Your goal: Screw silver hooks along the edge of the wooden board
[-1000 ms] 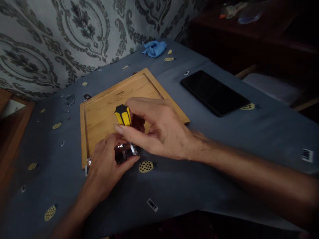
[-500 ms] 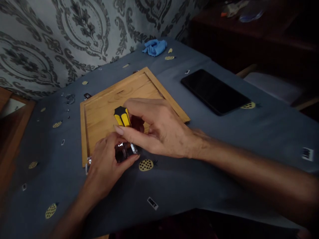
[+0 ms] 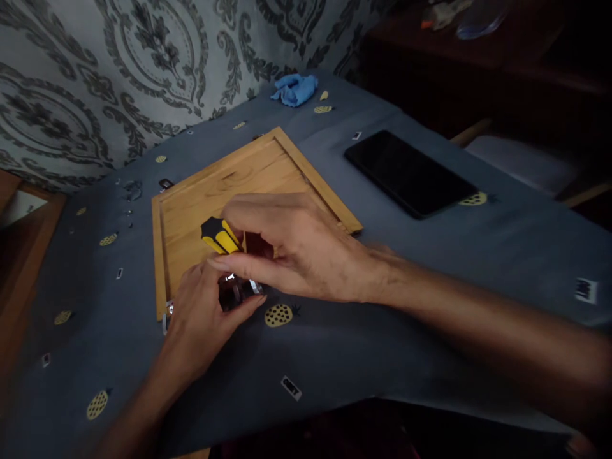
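My right hand [image 3: 296, 248] is closed round a screwdriver [image 3: 220, 236] with a yellow and black handle. Its handle end leans to the left; the shaft and tip are hidden behind my fingers. At the near edge of a framed wooden panel [image 3: 205, 204], my left hand [image 3: 203, 306] pinches a shiny metal fitting [image 3: 255, 287] between thumb and fingers. Most of that fitting is covered, so its exact kind cannot be made out. A second small metal fitting [image 3: 169, 308] sits at the panel's near left corner, beside my left hand.
Right of the panel lies a black phone [image 3: 414, 173]. A crumpled blue cloth [image 3: 294, 90] rests near the patterned wall. Small metal bits [image 3: 128, 212] and a clear plastic piece [image 3: 131, 189] lie to the left on the grey tablecloth [image 3: 335, 370].
The screwdriver's handle end has tipped to the left and slightly down, with my right hand turning along. My left hand stays at the fitting. The view has shifted slightly.
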`<state>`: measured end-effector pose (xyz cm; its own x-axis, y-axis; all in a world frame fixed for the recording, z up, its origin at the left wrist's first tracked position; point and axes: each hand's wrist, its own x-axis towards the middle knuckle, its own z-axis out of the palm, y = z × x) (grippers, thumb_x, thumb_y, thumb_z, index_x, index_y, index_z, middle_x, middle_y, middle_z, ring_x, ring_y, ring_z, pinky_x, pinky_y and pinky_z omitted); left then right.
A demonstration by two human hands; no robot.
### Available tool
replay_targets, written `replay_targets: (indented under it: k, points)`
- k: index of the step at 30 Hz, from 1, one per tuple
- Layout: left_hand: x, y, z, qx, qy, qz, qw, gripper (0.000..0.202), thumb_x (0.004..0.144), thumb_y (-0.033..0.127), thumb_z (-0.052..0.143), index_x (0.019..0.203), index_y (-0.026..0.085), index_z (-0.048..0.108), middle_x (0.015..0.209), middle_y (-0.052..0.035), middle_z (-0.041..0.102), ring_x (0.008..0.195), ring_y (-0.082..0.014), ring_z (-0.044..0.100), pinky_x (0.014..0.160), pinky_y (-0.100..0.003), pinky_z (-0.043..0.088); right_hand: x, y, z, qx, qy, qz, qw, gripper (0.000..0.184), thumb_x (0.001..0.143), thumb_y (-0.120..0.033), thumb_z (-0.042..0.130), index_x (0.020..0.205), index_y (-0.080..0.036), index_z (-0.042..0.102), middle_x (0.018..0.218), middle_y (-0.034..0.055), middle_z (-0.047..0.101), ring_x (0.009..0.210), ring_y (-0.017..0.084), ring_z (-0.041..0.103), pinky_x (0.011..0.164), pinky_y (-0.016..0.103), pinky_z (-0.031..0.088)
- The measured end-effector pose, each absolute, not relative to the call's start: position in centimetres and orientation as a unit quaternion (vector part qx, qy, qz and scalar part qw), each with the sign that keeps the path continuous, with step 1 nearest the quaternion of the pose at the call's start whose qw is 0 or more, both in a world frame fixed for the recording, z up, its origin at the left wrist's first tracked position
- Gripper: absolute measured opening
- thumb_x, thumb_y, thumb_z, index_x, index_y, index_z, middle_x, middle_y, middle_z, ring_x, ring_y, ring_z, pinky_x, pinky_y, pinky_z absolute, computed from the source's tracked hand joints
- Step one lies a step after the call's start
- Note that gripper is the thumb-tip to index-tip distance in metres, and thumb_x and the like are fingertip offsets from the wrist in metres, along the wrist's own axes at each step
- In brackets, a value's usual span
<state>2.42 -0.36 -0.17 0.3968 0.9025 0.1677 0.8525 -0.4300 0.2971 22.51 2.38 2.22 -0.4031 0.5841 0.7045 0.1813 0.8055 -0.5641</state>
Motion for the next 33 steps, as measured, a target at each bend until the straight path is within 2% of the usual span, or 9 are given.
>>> replay_targets:
  k: [7, 13, 18, 21, 24, 29, 33]
  points:
    - [2.3, -0.4, -0.4, 0.824, 0.54, 0.151, 0.074, 0.034, 0.079, 0.049, 0.074, 0.093, 0.024, 0.057, 0.088, -0.0037, 0.07, 0.085, -0.0287, 0.068, 0.075, -0.043, 0.054, 22.4, 2.4, 2.2, -0.233, -0.805, 0.196, 0.509, 0.033, 0.097, -0.018, 0.054, 0.072, -0.023, 0.032, 0.075, -0.0035, 0.054, 0.071, 0.009, 0.052, 0.069, 0.023, 0.042]
    - [2.5, -0.4, -0.2, 0.822, 0.546, 0.137, 0.085, 0.032, 0.079, 0.049, 0.074, 0.087, 0.023, 0.059, 0.081, -0.0041, 0.067, 0.08, -0.0288, 0.066, 0.072, -0.044, 0.053, 22.1, 2.4, 1.8, -0.278, -0.794, 0.213, 0.497, 0.033, 0.093, -0.032, 0.059, 0.07, -0.023, 0.037, 0.068, -0.0045, 0.05, 0.065, 0.01, 0.049, 0.064, 0.025, 0.042]
    - [2.4, -0.3, -0.3, 0.824, 0.544, 0.144, 0.069, 0.032, 0.077, 0.05, 0.074, 0.081, 0.023, 0.059, 0.074, -0.0026, 0.063, 0.078, -0.029, 0.066, 0.071, -0.044, 0.053, 21.8, 2.2, 1.6, -0.299, -0.782, 0.226, 0.498, 0.034, 0.092, -0.035, 0.06, 0.07, -0.023, 0.036, 0.067, -0.0042, 0.049, 0.064, 0.011, 0.045, 0.063, 0.026, 0.042]
    - [2.2, -0.3, -0.4, 0.828, 0.537, 0.148, 0.072, 0.032, 0.078, 0.052, 0.072, 0.082, 0.023, 0.059, 0.078, -0.0035, 0.065, 0.081, -0.0292, 0.066, 0.072, -0.044, 0.053, 21.6, 2.2, 1.7, -0.287, -0.769, 0.247, 0.515, 0.036, 0.091, -0.033, 0.064, 0.071, -0.023, 0.036, 0.067, -0.0053, 0.045, 0.062, 0.01, 0.042, 0.063, 0.026, 0.04]
    - [2.3, -0.2, -0.4, 0.829, 0.537, 0.142, 0.072, 0.031, 0.08, 0.05, 0.071, 0.081, 0.022, 0.059, 0.08, -0.0041, 0.066, 0.082, -0.029, 0.066, 0.074, -0.044, 0.053, 21.6, 2.2, 1.6, -0.243, -0.767, 0.259, 0.534, 0.035, 0.091, -0.024, 0.064, 0.069, -0.021, 0.037, 0.067, -0.0068, 0.041, 0.062, 0.007, 0.04, 0.063, 0.024, 0.038]
    - [2.4, -0.1, -0.3, 0.835, 0.524, 0.147, 0.079, 0.032, 0.081, 0.048, 0.07, 0.098, 0.022, 0.061, 0.093, -0.0052, 0.069, 0.09, -0.0295, 0.067, 0.078, -0.043, 0.053, 21.5, 2.2, 1.6, -0.223, -0.772, 0.239, 0.544, 0.032, 0.092, -0.022, 0.064, 0.067, -0.019, 0.043, 0.068, -0.0072, 0.042, 0.063, 0.006, 0.042, 0.062, 0.021, 0.037]
    - [2.4, -0.2, -0.2, 0.831, 0.532, 0.145, 0.081, 0.03, 0.08, 0.049, 0.07, 0.091, 0.022, 0.06, 0.083, -0.0025, 0.066, 0.082, -0.027, 0.066, 0.074, -0.041, 0.053, 21.4, 2.1, 1.8, -0.266, -0.78, 0.208, 0.527, 0.04, 0.092, -0.024, 0.066, 0.064, -0.019, 0.037, 0.066, -0.0075, 0.04, 0.063, 0.006, 0.041, 0.063, 0.022, 0.037]
